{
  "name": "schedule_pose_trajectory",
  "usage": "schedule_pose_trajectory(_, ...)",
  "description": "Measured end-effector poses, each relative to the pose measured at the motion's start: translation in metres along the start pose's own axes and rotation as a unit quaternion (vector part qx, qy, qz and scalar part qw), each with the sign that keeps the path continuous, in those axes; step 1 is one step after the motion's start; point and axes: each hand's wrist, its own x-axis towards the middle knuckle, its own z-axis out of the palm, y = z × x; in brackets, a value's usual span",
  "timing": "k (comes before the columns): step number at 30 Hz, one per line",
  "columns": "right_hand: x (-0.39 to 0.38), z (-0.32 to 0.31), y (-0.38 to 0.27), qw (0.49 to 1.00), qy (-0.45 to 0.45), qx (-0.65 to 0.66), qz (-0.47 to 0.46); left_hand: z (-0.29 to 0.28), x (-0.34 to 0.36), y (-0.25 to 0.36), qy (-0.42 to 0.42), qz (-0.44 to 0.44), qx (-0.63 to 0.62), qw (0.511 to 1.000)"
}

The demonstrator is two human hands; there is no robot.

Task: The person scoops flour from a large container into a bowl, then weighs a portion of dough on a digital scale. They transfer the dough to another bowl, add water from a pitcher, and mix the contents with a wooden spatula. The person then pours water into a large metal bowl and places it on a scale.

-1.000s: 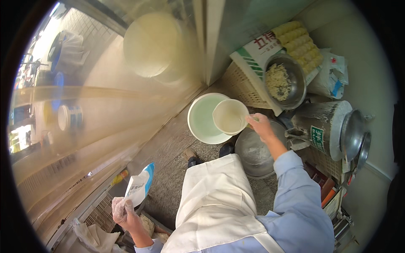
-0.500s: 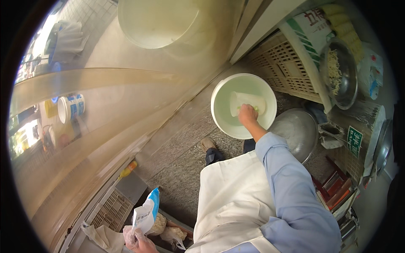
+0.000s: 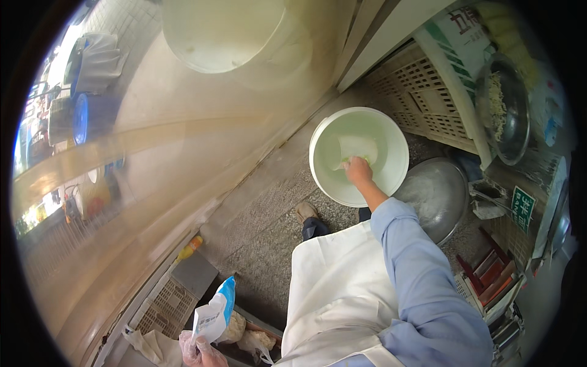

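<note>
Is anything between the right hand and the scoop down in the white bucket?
Nothing visible. The right hand already grips the pale scoop inside the white bucket, reaching straight in over its open rim. The left hand is far off at the lower edge, holding a blue-and-white bag.

Right hand down inside white bucket on gritty floor, gripping small white scoop cup by green handle; left hand way low at frame edge, gloved in thin plastic, pinching blue-and-white pouch; steel basin just beside bucket; beige plastic crate behind; steel bowl of shredded stuff up right; white apron in middle.
</note>
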Motion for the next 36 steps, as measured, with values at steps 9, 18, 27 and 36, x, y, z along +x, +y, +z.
schedule_pose_trajectory(9,-0.049,-0.082,0.046,0.986,-0.004,0.156,-0.057,-0.004,0.002,0.033,-0.033,0.036,-0.05,0.998)
schedule_pose_trajectory(18,-0.162,-0.191,0.035,0.947,0.01,0.276,-0.163,-0.01,0.004,0.09,-0.059,0.099,-0.126,0.985)
schedule_pose_trajectory(27,-0.278,-0.331,0.038,0.882,0.091,0.399,-0.235,-0.03,-0.008,0.129,-0.002,-0.014,-0.089,0.996)
schedule_pose_trajectory(36,-0.312,-0.433,0.067,0.875,0.209,0.398,-0.178,-0.012,-0.002,0.147,0.003,0.067,-0.123,0.99)
